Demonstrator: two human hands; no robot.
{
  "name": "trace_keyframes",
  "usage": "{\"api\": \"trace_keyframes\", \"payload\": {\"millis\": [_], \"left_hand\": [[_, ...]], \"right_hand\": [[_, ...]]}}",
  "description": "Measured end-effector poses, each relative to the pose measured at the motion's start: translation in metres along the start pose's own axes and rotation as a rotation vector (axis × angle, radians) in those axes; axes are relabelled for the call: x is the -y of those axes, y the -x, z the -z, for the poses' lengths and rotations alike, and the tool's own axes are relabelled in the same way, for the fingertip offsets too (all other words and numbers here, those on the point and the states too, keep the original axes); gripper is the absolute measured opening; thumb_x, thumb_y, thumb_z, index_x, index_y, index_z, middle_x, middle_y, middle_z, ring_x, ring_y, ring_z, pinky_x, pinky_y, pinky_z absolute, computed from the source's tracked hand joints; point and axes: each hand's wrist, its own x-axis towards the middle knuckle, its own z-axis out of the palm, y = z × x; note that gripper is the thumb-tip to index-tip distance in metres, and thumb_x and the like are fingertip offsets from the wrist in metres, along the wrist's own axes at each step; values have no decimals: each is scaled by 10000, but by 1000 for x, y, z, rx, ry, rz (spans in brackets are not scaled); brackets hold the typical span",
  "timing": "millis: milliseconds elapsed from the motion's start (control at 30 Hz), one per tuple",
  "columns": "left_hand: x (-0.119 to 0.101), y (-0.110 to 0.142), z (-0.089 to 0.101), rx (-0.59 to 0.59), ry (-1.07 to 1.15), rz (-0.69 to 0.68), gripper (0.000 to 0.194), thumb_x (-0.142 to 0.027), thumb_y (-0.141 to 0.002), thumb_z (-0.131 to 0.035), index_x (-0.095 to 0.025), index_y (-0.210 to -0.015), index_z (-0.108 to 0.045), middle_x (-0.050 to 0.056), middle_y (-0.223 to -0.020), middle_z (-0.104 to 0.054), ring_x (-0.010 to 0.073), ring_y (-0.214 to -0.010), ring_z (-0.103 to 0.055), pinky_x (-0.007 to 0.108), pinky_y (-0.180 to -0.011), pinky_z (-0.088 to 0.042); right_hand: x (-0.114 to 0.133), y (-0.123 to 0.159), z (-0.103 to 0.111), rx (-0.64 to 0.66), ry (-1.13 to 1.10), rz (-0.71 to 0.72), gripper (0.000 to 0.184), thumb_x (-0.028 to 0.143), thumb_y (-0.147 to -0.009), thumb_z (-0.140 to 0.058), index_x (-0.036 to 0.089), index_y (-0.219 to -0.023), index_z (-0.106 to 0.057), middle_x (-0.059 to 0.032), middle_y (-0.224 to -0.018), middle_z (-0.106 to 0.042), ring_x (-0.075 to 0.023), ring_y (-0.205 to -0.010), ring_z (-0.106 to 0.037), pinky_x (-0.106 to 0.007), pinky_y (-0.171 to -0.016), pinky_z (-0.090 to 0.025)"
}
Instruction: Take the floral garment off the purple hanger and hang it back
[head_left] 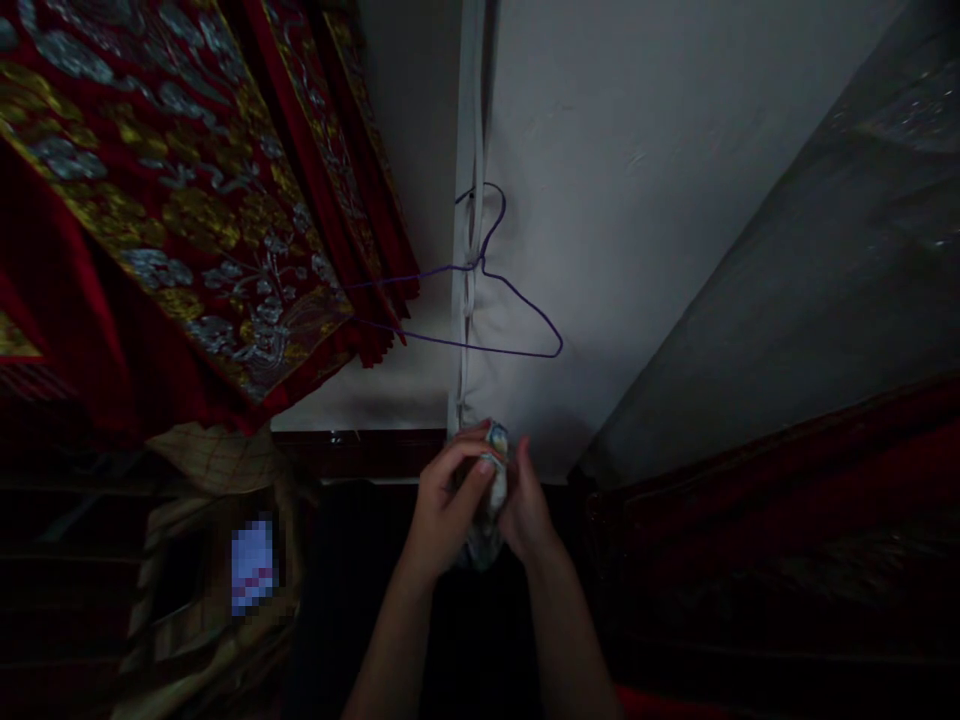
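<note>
A small bunched piece of light patterned cloth (496,492) is between my two hands, low in the middle of the head view. My left hand (448,500) closes on its left side, with thumb and index finger pinching the upper part. My right hand (531,505) grips it from the right; the thumb points up, apart from the cloth, and the other fingers are partly hidden. Folds of the cloth hang below the hands into shadow. Above them, a purple wire hanger (517,352) hangs with nothing on it, touched by neither hand.
White cords (472,130) run down the pale wall (637,150) behind the hanger. Red embroidered fabric (187,200) hangs at upper left, overlapping the hanger's left end. A lit, blurred screen (253,565) is at lower left. Grey translucent sheeting (810,300) covers the right side.
</note>
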Motion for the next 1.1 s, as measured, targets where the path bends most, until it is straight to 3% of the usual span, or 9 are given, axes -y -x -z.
{"api": "trace_keyframes", "payload": {"millis": [133, 333, 400, 533, 633, 733, 833, 967, 1100], "left_hand": [[-17, -10, 15, 67, -260, -157, 175, -296, -929, -649, -282, -1022, -796, 86, -1236, -703, 307, -1373, -493, 500, -1206, -297], [-13, -33, 60, 156, -44, -6, 492, -521, -957, -563, -245, -1358, -632, 112, -1306, -674, 284, -1181, -640, 403, -1017, -514], [-5, -32, 73, 312, -90, 114, 439, -544, -941, -572, -208, -1167, -743, 97, -1044, -759, 274, -959, -706, 355, -839, -577], [-3, -27, 91, 493, -435, 73, 182, -365, -893, -681, -216, -940, -775, 42, -846, -761, 235, -740, -699, 290, -685, -547], [-17, -29, 106, 368, -690, -80, 159, -298, -889, -674, -243, -1016, -752, 49, -894, -759, 231, -777, -710, 275, -716, -519], [-32, -37, 125, 290, -872, -131, 143, -324, -919, -627, -245, -978, -731, 51, -848, -736, 230, -772, -695, 275, -695, -477], [-39, -44, 148, 336, -994, -6, 219, -381, -962, -553, -223, -920, -699, 26, -760, -689, 199, -696, -643, 266, -653, -420], [-45, -47, 162, 716, -933, 269, 419, -477, -986, -467, -166, -756, -626, -5, -664, -554, 139, -622, -506, 235, -597, -354], [-55, -44, 142, 1163, -541, 531, 429, -509, -969, -495, -146, -799, -647, -19, -657, -502, 116, -604, -433, 223, -567, -346]], "right_hand": [[34, 3, -14, 231, -55, -17, 642, 770, -629, -739, 216, -953, -707, -93, -921, -724, -287, -1005, -683, -390, -863, -554], [81, -12, -22, 582, 363, 61, 233, 291, -684, -792, 203, -887, -719, -8, -811, -696, -177, -722, -637, -303, -693, -524], [99, -30, -18, 509, 528, 287, 35, 223, -720, -699, 200, -738, -717, -16, -760, -681, -178, -712, -620, -303, -678, -506], [115, -92, -7, 85, 615, 743, 263, 149, -653, -674, 216, -895, -752, -51, -969, -712, -220, -946, -645, -328, -808, -510], [95, -139, -1, -18, 615, 601, 318, 204, -722, -626, 205, -1028, -714, -20, -863, -708, -186, -838, -636, -309, -791, -500], [68, -165, 4, -21, 706, 434, 178, 223, -771, -516, 189, -773, -691, -8, -698, -672, -176, -732, -601, -299, -757, -481], [62, -164, 21, -65, 732, 409, 144, 222, -708, -527, 192, -606, -625, -6, -604, -623, -179, -653, -567, -289, -679, -440], [86, -141, 55, -149, 850, 437, 116, 249, -645, -565, 191, -555, -608, 3, -544, -568, -172, -583, -524, -277, -586, -361], [111, -116, 76, -166, 1006, 521, 133, 241, -649, -546, 200, -522, -546, 30, -488, -471, -136, -521, -452, -259, -515, -288]]}}
